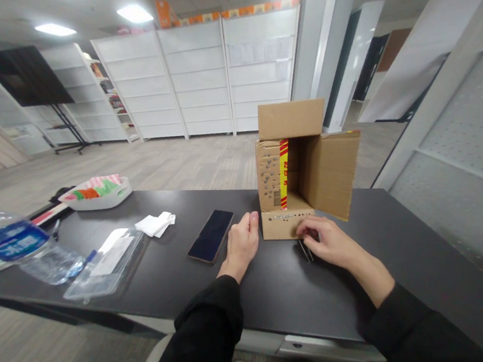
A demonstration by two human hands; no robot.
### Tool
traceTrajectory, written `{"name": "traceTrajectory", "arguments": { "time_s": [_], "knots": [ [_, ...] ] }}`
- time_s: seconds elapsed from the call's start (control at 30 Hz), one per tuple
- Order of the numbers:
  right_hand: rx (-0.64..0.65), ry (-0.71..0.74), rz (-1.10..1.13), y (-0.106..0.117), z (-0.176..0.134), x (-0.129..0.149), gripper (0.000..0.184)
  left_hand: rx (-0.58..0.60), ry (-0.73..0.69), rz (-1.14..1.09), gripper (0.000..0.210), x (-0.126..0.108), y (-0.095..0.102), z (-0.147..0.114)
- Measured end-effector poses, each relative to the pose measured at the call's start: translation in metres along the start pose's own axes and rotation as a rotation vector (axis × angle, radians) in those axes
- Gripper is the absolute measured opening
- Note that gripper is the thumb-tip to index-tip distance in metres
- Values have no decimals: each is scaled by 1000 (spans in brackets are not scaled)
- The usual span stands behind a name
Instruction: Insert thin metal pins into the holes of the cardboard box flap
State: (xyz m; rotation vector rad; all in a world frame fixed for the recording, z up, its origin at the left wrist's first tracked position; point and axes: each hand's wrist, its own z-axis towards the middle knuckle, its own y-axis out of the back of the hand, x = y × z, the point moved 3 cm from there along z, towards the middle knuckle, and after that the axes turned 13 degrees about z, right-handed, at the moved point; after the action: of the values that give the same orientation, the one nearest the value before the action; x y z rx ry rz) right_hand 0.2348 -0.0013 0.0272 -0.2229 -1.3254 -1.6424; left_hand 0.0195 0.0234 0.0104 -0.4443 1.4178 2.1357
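A cardboard box (294, 192) stands on the dark table with its flaps spread and its opening towards me. Silvery round heads and small holes dot its left flap (270, 175) and front flap (287, 222). My right hand (324, 240) is at the front flap's right end, fingers curled in a pinch over a few thin metal nails (305, 250). Just left of the box, my left hand (243, 242) is closed with the thumb on top; whatever may be inside it is hidden. A dark-screened phone (211, 236) lies beside that hand.
Farther left are white paper pieces (156, 224), a clear plastic case (105, 263), a tilted water bottle (22, 244) and a white basket (97, 195) of colourful items. The table's (272, 299) front edge is close to me. A perforated panel (472, 137) rises at right.
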Motion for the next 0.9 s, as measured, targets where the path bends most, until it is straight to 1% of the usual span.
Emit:
{"name": "traceTrajectory", "arguments": {
  "time_s": [0.23,0.37,0.63,0.9],
  "knots": [
    [135,-74,-55,1,-7,5,19,-18,-9,-5,41,0,-1,0],
    [185,-117,-89,-1,-10,9,22,-16,-6,-3,42,0,-1,0],
    [223,-109,-122,-6,-13,6,23,-12,-6,-4,41,-1,0,0],
    [222,-97,-117,-9,-13,5,21,0,3,7,42,-1,0,0]
  ]
}}
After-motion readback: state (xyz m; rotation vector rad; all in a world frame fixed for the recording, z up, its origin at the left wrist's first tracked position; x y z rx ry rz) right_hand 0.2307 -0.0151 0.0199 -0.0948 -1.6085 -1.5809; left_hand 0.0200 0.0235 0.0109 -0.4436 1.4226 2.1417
